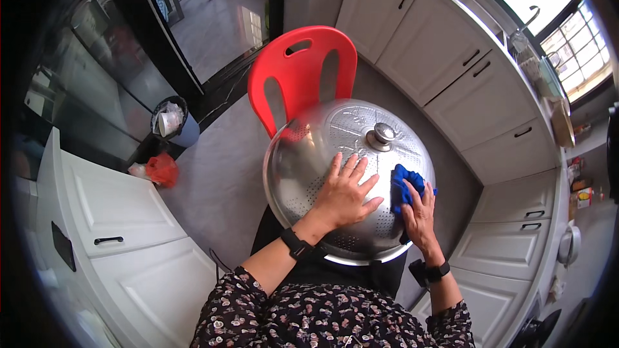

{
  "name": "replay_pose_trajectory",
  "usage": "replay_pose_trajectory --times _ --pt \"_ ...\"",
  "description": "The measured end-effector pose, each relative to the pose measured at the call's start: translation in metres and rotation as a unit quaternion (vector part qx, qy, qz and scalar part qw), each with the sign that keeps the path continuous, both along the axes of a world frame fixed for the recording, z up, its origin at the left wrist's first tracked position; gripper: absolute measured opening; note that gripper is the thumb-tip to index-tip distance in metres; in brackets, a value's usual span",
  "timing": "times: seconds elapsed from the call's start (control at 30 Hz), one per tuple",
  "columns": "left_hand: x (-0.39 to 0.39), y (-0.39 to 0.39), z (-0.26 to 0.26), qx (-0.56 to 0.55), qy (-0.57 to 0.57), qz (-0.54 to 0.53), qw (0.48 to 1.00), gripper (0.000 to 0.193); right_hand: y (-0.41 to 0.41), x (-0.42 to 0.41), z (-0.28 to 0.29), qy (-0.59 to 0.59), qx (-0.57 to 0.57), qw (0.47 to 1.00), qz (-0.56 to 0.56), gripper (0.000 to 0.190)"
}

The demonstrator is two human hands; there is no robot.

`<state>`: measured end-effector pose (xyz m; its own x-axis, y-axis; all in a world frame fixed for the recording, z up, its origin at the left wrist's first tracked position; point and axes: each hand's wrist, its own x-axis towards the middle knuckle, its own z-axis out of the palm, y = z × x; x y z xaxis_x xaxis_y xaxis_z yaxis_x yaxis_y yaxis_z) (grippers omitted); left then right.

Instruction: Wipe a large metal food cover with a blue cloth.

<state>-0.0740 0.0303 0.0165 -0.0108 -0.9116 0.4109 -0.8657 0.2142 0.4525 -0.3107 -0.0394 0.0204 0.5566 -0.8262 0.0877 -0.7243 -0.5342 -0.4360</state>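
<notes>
A large domed steel steamer lid (300,169) with rows of small perforations and a round metal knob (381,136) lies before me, knob side up, partly over the seat of a red plastic chair (304,72). Flat on the dome, just below the knob, my left hand (344,198) rests with its fingers spread and holds nothing. At the lid's right side my right hand (420,210) grips a crumpled blue cloth (405,186) against the metal. Part of the cloth is hidden under the fingers. The chair's seat is hidden by the lid.
White cupboards (449,53) curve round the right side beneath a cluttered counter, and more cupboards (121,203) stand at the left. A bin (186,128) with a paper cup in it and a red plastic bag (163,170) are on the floor at the left, near a glass door.
</notes>
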Motion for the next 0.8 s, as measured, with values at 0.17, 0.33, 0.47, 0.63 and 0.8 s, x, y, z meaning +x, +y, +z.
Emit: replay_pose_trajectory --times 0.17,0.33,0.47,0.63,0.8 --pt "-0.008 -0.007 0.007 -0.016 -0.01 -0.005 1.0 0.049 -0.089 -0.033 -0.044 0.062 -0.165 0.983 0.06 0.04" --pt "-0.01 -0.011 0.004 -0.01 -0.001 -0.013 1.0 0.05 -0.121 -0.047 -0.057 -0.005 -0.076 0.997 0.003 0.04" --pt "0.002 0.001 -0.002 0.012 0.0 0.004 1.0 0.05 -0.042 -0.011 -0.037 0.0 -0.043 0.999 0.019 0.047" --pt "-0.005 -0.003 0.001 -0.007 0.0 0.006 1.0 0.051 -0.027 -0.002 -0.012 -0.001 -0.023 1.0 -0.022 0.047" --pt "-0.01 -0.01 0.004 -0.005 -0.006 -0.005 1.0 0.051 -0.11 -0.031 -0.037 -0.113 0.038 0.988 -0.102 0.049"
